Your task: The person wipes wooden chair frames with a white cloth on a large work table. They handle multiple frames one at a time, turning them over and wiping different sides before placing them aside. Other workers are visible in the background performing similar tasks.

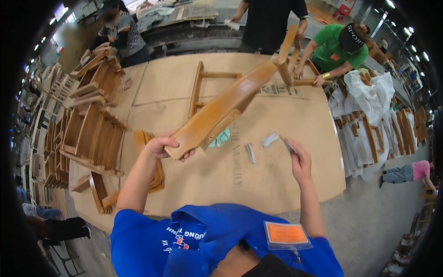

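Note:
My left hand (171,148) is closed round the near end of a varnished wooden chair part (221,104). This part is held tilted above the table, its broad glossy face up and its far end rising to the right. In my right hand (301,160), a thin grey piece of folded sandpaper (289,145) is pinched, apart from the wood. Two more grey folded pieces, one light (269,139) and one narrow (250,153), lie on the cardboard between my hands. A green cloth (220,138) shows partly from beneath the chair part.
Cardboard (203,184) covers the table. A wooden frame (195,90) lies beyond the chair part. Stacked wooden frames (94,136) crowd the left side; wrapped ones (369,124) stand at right. Across the table, a person in green (339,48) handles a frame, beside a person in black (270,25).

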{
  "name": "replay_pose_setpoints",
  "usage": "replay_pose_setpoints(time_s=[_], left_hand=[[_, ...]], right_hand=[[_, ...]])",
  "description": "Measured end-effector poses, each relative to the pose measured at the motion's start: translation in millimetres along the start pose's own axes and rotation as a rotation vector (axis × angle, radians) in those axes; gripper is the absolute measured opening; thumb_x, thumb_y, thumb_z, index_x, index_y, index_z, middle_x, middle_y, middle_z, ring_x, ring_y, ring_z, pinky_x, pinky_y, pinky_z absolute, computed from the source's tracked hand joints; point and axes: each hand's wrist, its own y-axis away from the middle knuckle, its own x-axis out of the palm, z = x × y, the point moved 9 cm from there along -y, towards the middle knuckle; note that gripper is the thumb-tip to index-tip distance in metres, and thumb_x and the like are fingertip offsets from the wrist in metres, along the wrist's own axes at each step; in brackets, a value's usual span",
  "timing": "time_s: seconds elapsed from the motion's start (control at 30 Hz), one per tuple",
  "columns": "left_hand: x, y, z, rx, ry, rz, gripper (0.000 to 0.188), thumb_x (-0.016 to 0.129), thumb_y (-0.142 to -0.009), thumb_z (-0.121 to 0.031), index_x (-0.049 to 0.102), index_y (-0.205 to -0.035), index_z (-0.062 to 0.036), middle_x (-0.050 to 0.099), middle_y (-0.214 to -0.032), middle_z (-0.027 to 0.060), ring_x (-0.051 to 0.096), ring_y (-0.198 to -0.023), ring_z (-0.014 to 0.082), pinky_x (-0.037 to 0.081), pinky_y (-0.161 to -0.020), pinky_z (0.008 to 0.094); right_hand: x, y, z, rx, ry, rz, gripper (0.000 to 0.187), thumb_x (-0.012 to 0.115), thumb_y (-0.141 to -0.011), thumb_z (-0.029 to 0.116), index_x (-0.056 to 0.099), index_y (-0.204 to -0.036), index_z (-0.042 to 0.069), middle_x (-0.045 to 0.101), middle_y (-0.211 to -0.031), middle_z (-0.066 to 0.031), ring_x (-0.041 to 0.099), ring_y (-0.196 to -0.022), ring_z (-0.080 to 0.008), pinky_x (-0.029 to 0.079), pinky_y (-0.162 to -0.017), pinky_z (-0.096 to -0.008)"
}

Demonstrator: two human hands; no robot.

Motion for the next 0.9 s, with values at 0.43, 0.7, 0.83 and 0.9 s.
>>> replay_pose_setpoints(time_s=[0.43, 0.7, 0.83, 0.9], left_hand=[[-69, 75, 129, -0.152, 0.139, -0.056, 0.067, 0.062, -0.075, -0.025, 0.04, -0.131, 0.0042, 0.059, -0.111, 0.0299, 0.065, -0.077, 0.0266, 0.054, -0.061, 0.0337], [-93, 81, 129, -0.049, 0.212, -0.405, 0.06, 0.049, -0.091, -0.046, 0.049, -0.126, 0.0017, 0.061, -0.113, 0.0197, 0.065, -0.093, 0.0262, 0.055, -0.079, 0.0374], [-79, 88, 137, 0.218, 0.517, -0.561, 0.068, 0.036, -0.094, -0.059, 0.055, -0.121, -0.0002, 0.062, -0.114, 0.015, 0.063, -0.102, 0.0218, 0.052, -0.087, 0.0359], [-69, 85, 143, 0.22, 0.463, -0.631, 0.072, 0.032, -0.094, -0.062, 0.055, -0.122, 0.0009, 0.061, -0.115, 0.0157, 0.061, -0.105, 0.0231, 0.05, -0.09, 0.0368]], right_hand=[[201, -9, 63, -0.591, 0.608, 0.552, 0.048, 0.05, -0.08, 0.0, 0.056, -0.126, 0.014, 0.051, -0.135, 0.0001, 0.044, -0.128, -0.027, 0.037, -0.102, -0.0497], [211, 5, 43, -0.479, 0.635, 0.534, 0.048, 0.053, -0.08, 0.001, 0.054, -0.128, 0.009, 0.048, -0.138, -0.0067, 0.042, -0.131, -0.028, 0.035, -0.103, -0.0526], [232, 29, 55, -0.475, 0.625, 0.589, 0.05, 0.052, -0.082, 0.003, 0.05, -0.131, 0.008, 0.045, -0.141, -0.0074, 0.04, -0.133, -0.0277, 0.036, -0.103, -0.052], [249, 45, 81, -0.553, 0.537, 0.665, 0.049, 0.051, -0.083, 0.005, 0.049, -0.132, 0.009, 0.043, -0.143, -0.0066, 0.04, -0.133, -0.0268, 0.037, -0.103, -0.0505]])
